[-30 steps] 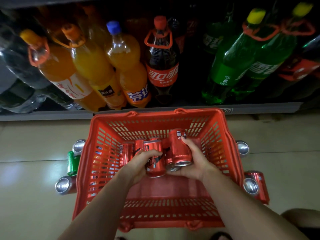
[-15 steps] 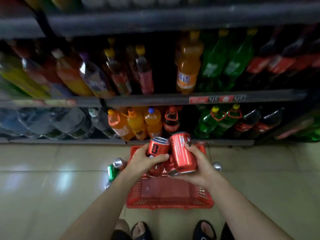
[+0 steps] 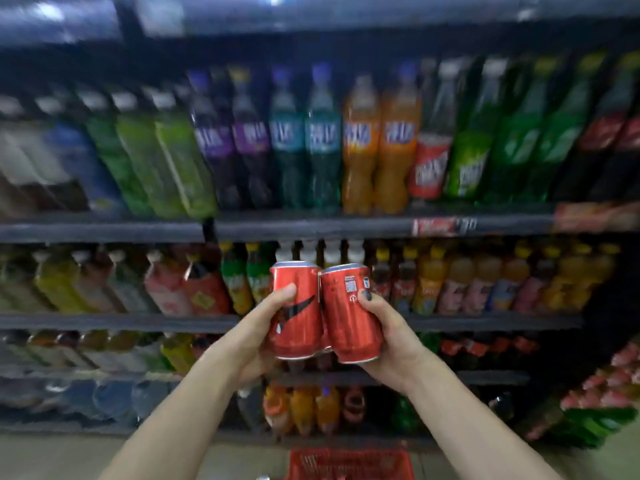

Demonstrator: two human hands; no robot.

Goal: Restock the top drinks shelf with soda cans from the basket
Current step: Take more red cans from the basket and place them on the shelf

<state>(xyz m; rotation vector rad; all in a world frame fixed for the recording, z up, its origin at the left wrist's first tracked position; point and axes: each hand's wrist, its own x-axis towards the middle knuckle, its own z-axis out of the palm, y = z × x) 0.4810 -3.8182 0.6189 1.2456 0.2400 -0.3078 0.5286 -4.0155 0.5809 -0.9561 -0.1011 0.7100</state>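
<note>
Two red soda cans stand upright side by side in front of the drink shelves. My left hand (image 3: pixel 265 327) grips the left can (image 3: pixel 298 306), thumb across its front. My right hand (image 3: pixel 384 337) grips the right can (image 3: pixel 349 317), thumb on its label. Part of a third red can (image 3: pixel 325 342) shows low between them; which hand carries it I cannot tell. The red basket (image 3: pixel 349 464) sits on the floor below, at the bottom edge. The top shelf (image 3: pixel 311 39) is a dark blurred band high in view.
Rows of large bottles (image 3: pixel 363 143) fill the shelf under the top one: green, purple, teal, orange. Smaller bottles (image 3: pixel 485 278) crowd the shelf behind the cans. Lower shelves hold more bottles, and pink packs (image 3: pixel 609 382) sit at the lower right.
Both hands have lifted the cans out of the basket and up in front of the shelves. The view has tilted from the floor up to the higher shelves.
</note>
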